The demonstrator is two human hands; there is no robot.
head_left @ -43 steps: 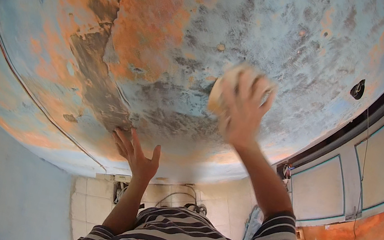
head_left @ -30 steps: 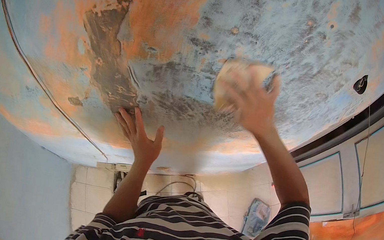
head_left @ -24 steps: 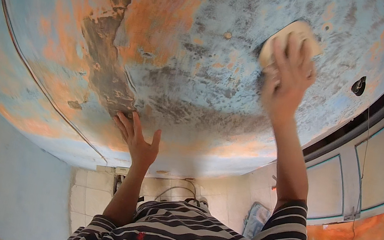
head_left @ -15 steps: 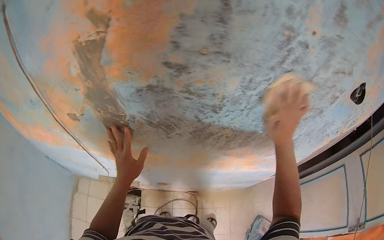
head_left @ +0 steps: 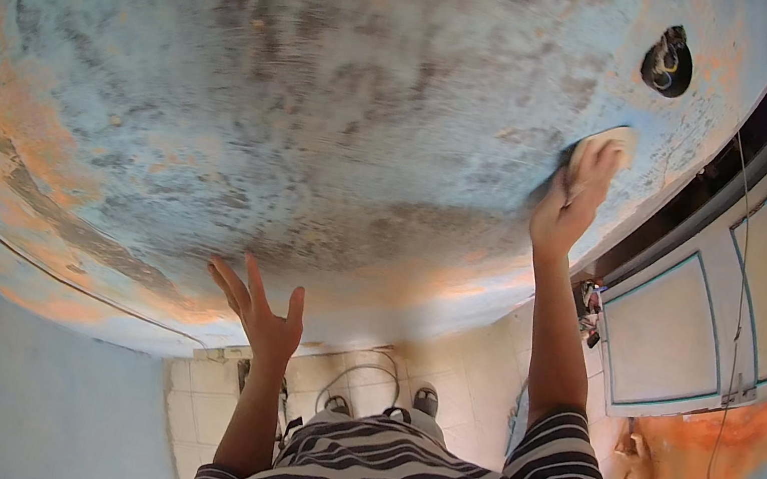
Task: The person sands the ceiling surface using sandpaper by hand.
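Note:
Before me rises a worn wall [head_left: 349, 82], its pale blue paint mottled with dark grey smudges and orange patches. My right hand [head_left: 578, 196] presses a pale beige pad [head_left: 612, 146] flat against the wall's right part, below a round hole with wires. The fingers are laid over the pad, hiding most of it, so I cannot tell whether it is sandpaper or folded cloth. My left hand [head_left: 268, 322] is open, fingers spread, at the lower part of the wall. It holds nothing, and I cannot tell whether its fingertips touch the surface.
The round wall hole [head_left: 668, 64] shows loose wires at upper right. A thin cable [head_left: 45, 259] runs along the lower left wall. White cabinet doors [head_left: 668, 328] with blue trim stand at right, a cord hanging before them. A hose [head_left: 362, 368] curls on the tiled floor near my feet.
My view has shifted to the right along the wall. My right hand has carried the pad rightward, closer to the wired hole. My left hand has also come rightward, away from the bare grey patch.

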